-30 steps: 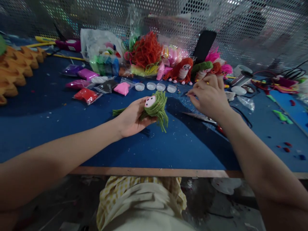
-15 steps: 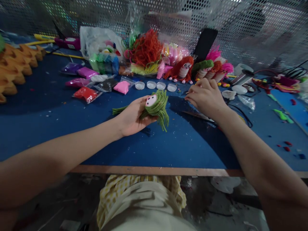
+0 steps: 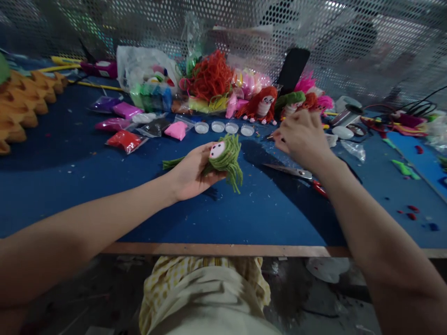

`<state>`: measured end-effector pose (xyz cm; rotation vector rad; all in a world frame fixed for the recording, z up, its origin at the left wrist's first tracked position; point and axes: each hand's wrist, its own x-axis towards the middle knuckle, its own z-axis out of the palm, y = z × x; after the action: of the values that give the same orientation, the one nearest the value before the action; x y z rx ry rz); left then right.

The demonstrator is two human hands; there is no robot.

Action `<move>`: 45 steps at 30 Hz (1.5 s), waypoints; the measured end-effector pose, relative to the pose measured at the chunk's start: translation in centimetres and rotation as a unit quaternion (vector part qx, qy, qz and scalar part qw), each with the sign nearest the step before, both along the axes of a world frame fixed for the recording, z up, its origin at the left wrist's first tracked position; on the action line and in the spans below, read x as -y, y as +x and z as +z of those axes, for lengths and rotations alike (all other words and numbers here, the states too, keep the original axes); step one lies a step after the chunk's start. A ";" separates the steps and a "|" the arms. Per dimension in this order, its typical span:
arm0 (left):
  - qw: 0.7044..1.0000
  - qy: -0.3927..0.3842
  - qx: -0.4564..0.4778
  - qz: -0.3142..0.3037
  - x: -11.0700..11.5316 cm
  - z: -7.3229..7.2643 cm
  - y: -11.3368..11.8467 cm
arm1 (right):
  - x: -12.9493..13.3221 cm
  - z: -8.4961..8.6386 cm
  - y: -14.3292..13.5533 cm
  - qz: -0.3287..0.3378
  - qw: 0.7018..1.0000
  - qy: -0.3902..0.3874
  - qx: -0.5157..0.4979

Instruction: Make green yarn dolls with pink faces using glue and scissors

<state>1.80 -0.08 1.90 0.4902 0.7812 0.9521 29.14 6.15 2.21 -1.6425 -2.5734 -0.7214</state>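
My left hand [image 3: 194, 172] is wrapped round a green yarn doll [image 3: 228, 158] with a pale dotted face, held above the blue table [image 3: 223, 218]. Yarn strands hang from its right side and stick out to the left behind my wrist. My right hand [image 3: 302, 137] is closed in a pinch, with a small thin tip showing at its fingertips; the thing itself is too hidden to name. Scissors [image 3: 293, 171] with red handles lie below my right hand. Four or so small clear round dishes, several in a row [image 3: 218, 126], sit behind the doll.
Finished yarn dolls [image 3: 264, 104] stand at the back, near a black phone-like slab [image 3: 294, 70]. Red yarn [image 3: 212, 77] and clay packets [image 3: 125, 139] lie further left. An orange egg tray [image 3: 26, 104] is at the far left; a silver cylinder [image 3: 347, 115] lies right.
My right hand has turned and shifted slightly to the right, and more of the scissors shows. My left hand still holds the doll. The view has tilted a little.
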 end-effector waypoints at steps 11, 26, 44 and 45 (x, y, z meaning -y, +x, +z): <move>1.000 0.012 -0.001 -0.011 0.0 -0.1 0.1 | -0.2 1.3 4.8 -0.205 0.952 -0.184 -0.130; 1.000 0.015 -0.025 -0.011 0.1 0.2 0.1 | -1.1 -0.3 3.5 -0.198 0.972 -0.081 -0.099; 0.999 0.005 -0.036 -0.011 0.3 0.3 0.1 | -2.9 -1.8 1.5 -0.002 0.997 -0.047 -0.060; 0.999 0.005 -0.035 -0.011 0.3 0.3 0.2 | -2.8 -1.6 1.3 -0.004 0.998 -0.048 -0.049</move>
<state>1.95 -0.43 2.20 0.5416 0.8325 0.9223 30.40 8.99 0.60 -1.6703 -2.5722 -0.5123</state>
